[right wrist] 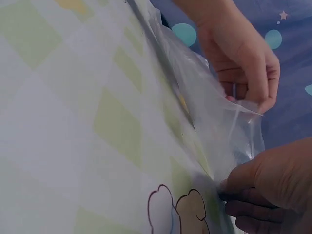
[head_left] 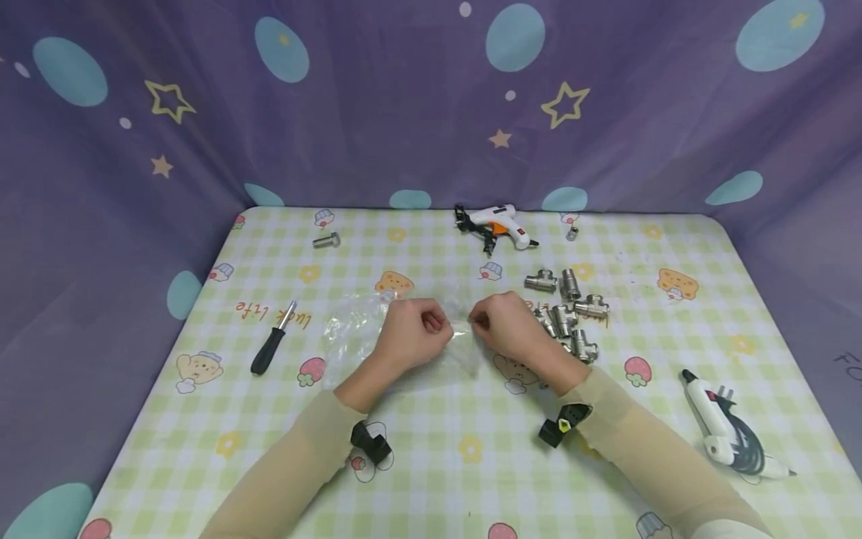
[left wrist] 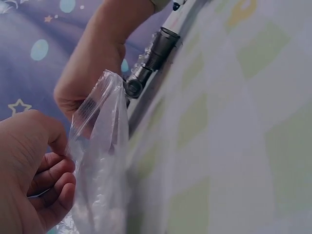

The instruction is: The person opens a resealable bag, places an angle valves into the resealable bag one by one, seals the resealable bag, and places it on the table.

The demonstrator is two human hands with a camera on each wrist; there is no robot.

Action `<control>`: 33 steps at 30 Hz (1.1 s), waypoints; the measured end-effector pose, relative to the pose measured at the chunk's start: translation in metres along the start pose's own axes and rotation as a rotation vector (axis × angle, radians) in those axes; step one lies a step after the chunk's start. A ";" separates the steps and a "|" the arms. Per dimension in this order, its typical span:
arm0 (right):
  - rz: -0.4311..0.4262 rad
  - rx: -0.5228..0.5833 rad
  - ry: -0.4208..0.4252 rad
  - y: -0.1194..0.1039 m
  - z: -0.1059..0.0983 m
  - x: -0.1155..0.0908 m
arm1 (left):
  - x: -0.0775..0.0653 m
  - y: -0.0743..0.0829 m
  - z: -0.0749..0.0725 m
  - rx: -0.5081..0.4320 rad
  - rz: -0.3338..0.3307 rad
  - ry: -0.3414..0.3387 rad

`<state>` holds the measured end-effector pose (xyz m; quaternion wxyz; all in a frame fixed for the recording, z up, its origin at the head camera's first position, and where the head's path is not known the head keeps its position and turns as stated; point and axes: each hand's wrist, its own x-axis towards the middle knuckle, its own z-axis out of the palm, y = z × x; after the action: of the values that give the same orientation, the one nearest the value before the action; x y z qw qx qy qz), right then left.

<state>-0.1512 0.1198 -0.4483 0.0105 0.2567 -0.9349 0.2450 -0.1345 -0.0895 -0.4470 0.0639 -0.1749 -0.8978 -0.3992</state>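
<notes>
A clear plastic bag (head_left: 357,329) lies across the middle of the checked cloth, its edge lifted between both hands. My left hand (head_left: 415,329) pinches that edge with thumb and fingers curled in. In the left wrist view the raised plastic (left wrist: 100,146) stands in folds beside the fingertips. My right hand (head_left: 509,323) pinches the same edge a short way to the right. The right wrist view shows the film (right wrist: 219,126) stretched between the two hands. Several metal T-shaped pipe fittings (head_left: 591,307) lie just beyond the right hand, some partly hidden by it.
A screwdriver (head_left: 272,340) lies left of the bag. A metal bolt-like piece (head_left: 326,240) sits at the back left, a white glue gun (head_left: 501,223) with its cord at the back, and a small metal piece (head_left: 572,233) beside it. Another glue gun (head_left: 723,427) lies at the right.
</notes>
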 end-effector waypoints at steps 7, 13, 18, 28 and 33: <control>0.005 -0.007 -0.021 0.001 0.002 0.001 | -0.004 0.008 -0.011 -0.007 0.034 0.014; 0.014 -0.028 -0.037 -0.002 0.002 0.001 | -0.006 0.017 -0.022 -0.021 0.073 0.040; 0.008 -0.047 -0.032 -0.003 0.002 0.001 | -0.008 0.024 -0.030 -0.031 0.121 0.074; 0.028 -0.055 -0.033 -0.003 0.003 0.001 | -0.012 0.035 -0.039 -0.021 0.158 0.112; 0.033 -0.071 -0.033 -0.005 0.003 0.002 | -0.012 0.036 -0.041 -0.022 0.144 0.103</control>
<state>-0.1499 0.1140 -0.4486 0.0002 0.2447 -0.9471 0.2074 -0.1112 -0.1007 -0.3974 0.1368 -0.2189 -0.8739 -0.4118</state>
